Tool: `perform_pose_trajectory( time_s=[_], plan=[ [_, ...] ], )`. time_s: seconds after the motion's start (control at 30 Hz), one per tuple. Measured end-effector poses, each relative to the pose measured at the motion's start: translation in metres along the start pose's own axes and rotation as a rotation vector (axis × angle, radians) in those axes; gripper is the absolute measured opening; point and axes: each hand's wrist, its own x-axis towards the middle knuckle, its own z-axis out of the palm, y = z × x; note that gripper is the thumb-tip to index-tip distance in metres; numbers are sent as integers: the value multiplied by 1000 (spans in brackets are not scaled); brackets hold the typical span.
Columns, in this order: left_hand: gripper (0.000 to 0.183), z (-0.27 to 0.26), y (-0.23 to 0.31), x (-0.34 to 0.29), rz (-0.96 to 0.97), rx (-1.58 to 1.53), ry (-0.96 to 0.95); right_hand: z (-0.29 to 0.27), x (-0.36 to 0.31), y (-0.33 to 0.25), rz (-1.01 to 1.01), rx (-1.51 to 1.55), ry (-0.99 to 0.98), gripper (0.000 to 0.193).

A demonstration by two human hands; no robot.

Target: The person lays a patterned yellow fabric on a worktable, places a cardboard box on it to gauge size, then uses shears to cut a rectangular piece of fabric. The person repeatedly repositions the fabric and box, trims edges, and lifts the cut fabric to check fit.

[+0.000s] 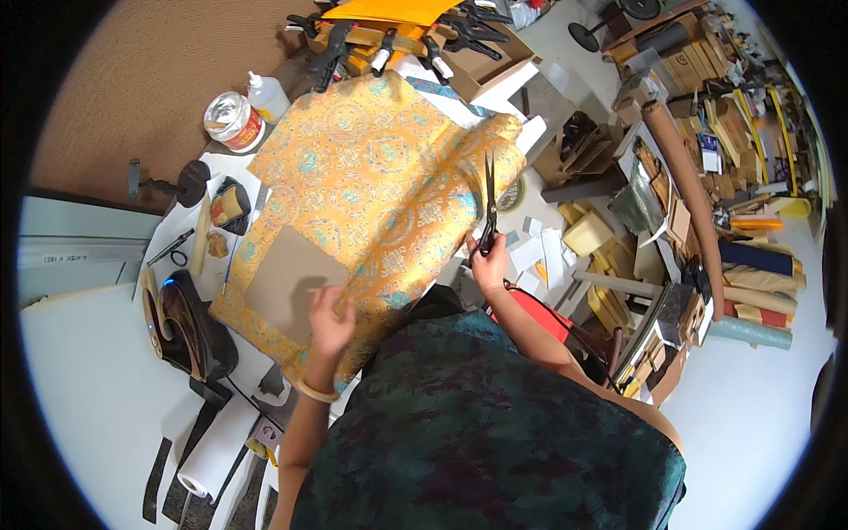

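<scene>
Yellow-gold brocade fabric [353, 150] with blue and green patterns covers much of the table, its right part raised in folds. On its lower left lies a flat grey-brown square board [296, 274]. My left hand [332, 320], with a pale bangle at the wrist, is over the board's right corner. Its fingers are loosely bent and apart, and I see nothing in them. My right hand [490, 265] is closed around the handles of black scissors [490, 199] at the fabric's right edge. The blades point away from me, beside the rolled-up fabric.
A white tub [235, 122] and a clear bottle [268, 97] stand at the far left. Black spring clamps [331, 57] sit along the far edge. A dark hand-held tool [190, 327] lies left. Paper scraps [552, 256] and a long brown roll [685, 194] are at right.
</scene>
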Motion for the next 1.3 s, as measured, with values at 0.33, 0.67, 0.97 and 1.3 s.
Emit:
perform_pose_trajectory(
  time_s=[0.33,0.67,0.97,1.3],
  plan=[
    [26,26,25,-31,-54,-4,111,-5,46,-34,-222,314,-96,24],
    [24,12,17,-124,-442,78,676,60,71,-106,-553,34,-432,32],
    [37,90,50,-159,-1160,-1460,633,80,110,-126,-639,-52,-622,41],
    [77,128,39,-87,-1314,-1915,726,25,230,-139,-882,-371,-464,41]
  ],
)
